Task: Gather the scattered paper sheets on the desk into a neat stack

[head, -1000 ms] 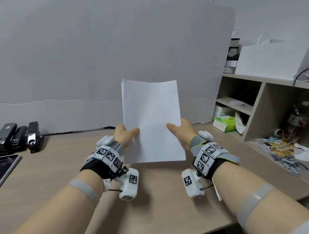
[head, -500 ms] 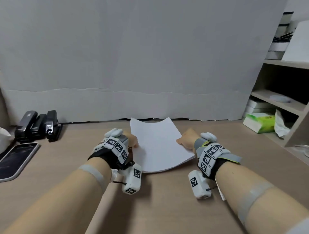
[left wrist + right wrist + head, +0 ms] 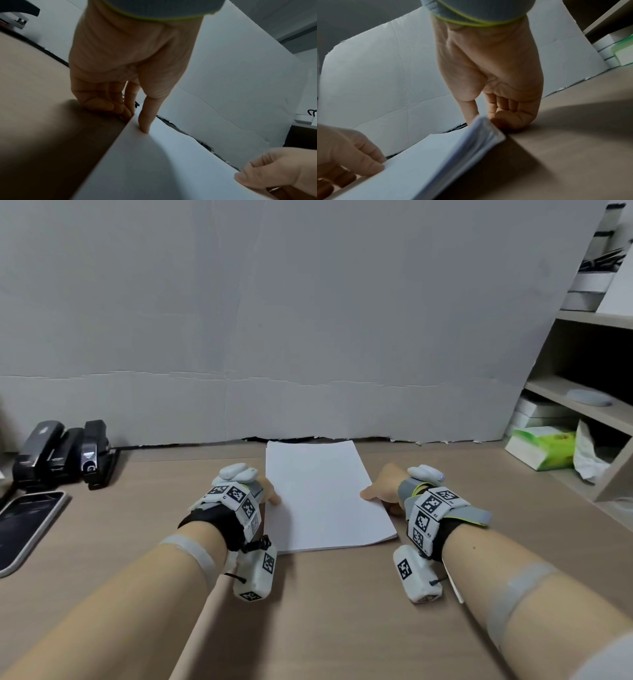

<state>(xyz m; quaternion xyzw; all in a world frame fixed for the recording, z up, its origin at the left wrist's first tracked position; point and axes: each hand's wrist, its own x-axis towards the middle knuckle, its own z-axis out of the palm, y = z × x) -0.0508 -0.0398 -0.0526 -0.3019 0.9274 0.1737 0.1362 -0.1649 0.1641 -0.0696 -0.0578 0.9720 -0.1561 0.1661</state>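
Note:
A neat stack of white paper sheets (image 3: 322,494) lies flat on the brown desk (image 3: 342,611), its far edge near the grey backboard. My left hand (image 3: 269,496) holds the stack's left edge. In the left wrist view its thumb (image 3: 145,121) presses on top of the paper (image 3: 171,169) while the fingers curl at the edge. My right hand (image 3: 378,499) pinches the right edge. The right wrist view shows that edge (image 3: 484,135) raised a little, with the thumb above and curled fingers (image 3: 510,119) beneath it.
Several black staplers (image 3: 65,453) and a phone (image 3: 27,525) lie at the far left. A shelf unit (image 3: 582,405) with a green tissue pack (image 3: 541,446) stands at the right. A grey cardboard backboard (image 3: 308,337) closes off the back.
A second ago both hands held the stack upright above the desk. They have lowered it and laid it flat, still holding its side edges.

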